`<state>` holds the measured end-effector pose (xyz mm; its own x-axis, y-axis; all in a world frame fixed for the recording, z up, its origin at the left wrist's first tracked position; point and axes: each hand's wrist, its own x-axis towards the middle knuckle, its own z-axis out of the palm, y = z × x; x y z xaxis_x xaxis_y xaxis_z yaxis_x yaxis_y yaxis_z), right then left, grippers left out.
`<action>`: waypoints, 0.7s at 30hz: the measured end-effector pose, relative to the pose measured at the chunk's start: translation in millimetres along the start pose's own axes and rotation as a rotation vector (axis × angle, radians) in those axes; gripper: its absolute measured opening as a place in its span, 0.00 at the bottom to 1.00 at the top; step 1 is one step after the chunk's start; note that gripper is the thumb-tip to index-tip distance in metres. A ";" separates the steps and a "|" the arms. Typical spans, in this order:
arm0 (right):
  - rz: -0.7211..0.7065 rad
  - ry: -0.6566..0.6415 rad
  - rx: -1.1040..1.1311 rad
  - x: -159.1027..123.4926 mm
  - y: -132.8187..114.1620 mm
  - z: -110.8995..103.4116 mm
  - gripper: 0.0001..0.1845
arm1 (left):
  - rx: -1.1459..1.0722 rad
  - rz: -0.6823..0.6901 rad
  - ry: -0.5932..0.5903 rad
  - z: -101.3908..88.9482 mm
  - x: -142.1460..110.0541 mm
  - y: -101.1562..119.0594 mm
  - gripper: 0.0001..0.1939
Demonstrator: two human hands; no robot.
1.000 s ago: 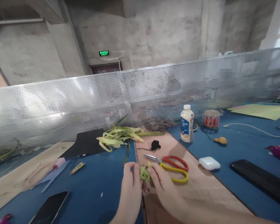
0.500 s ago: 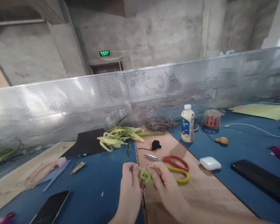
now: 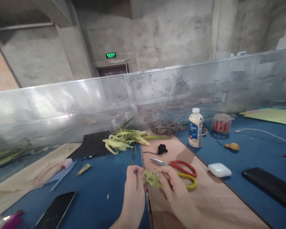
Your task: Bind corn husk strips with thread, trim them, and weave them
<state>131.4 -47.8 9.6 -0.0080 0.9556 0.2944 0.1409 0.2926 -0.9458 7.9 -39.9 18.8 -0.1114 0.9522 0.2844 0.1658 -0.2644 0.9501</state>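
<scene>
My left hand (image 3: pixel 133 190) and my right hand (image 3: pixel 175 190) meet near the bottom centre, fingers pinched on a small folded piece of green leaf strip (image 3: pixel 152 178) between them. Just beyond my right hand lie scissors (image 3: pixel 178 167) with one red and one yellow handle on a brown board (image 3: pixel 205 203). A pile of green leaf strips (image 3: pixel 124 140) sits farther back on the blue table (image 3: pixel 102 181).
A white bottle (image 3: pixel 195 132), a clear jar with red contents (image 3: pixel 221 123), a white earbud case (image 3: pixel 219 170), a small black object (image 3: pixel 161 148) and a tangle of twine (image 3: pixel 168 128) lie around. Phones rest at left (image 3: pixel 54 213) and right (image 3: pixel 269 187). A perforated metal screen (image 3: pixel 85 105) runs behind.
My hands have kept working the leaf piece, the right fingers shifting over it. The view has drifted slightly left and down.
</scene>
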 end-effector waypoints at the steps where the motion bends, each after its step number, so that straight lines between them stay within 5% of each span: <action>1: -0.005 -0.004 -0.007 0.0 0.7 -0.3 0.14 | 0.007 0.007 0.008 -0.4 0.4 0.1 0.11; 11: -0.017 -0.032 0.092 -1.7 -0.1 -0.6 0.15 | 0.071 0.077 0.068 -5.5 3.8 -6.3 0.11; 21: -0.052 -0.030 -0.070 1.5 6.1 -5.0 0.14 | -0.125 -0.029 -0.029 -0.5 0.1 -3.0 0.11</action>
<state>137.3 -44.7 5.0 -0.0469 0.9402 0.3375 0.2080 0.3397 -0.9173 6.9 -39.1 16.1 -0.0853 0.9632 0.2548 0.0394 -0.2522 0.9669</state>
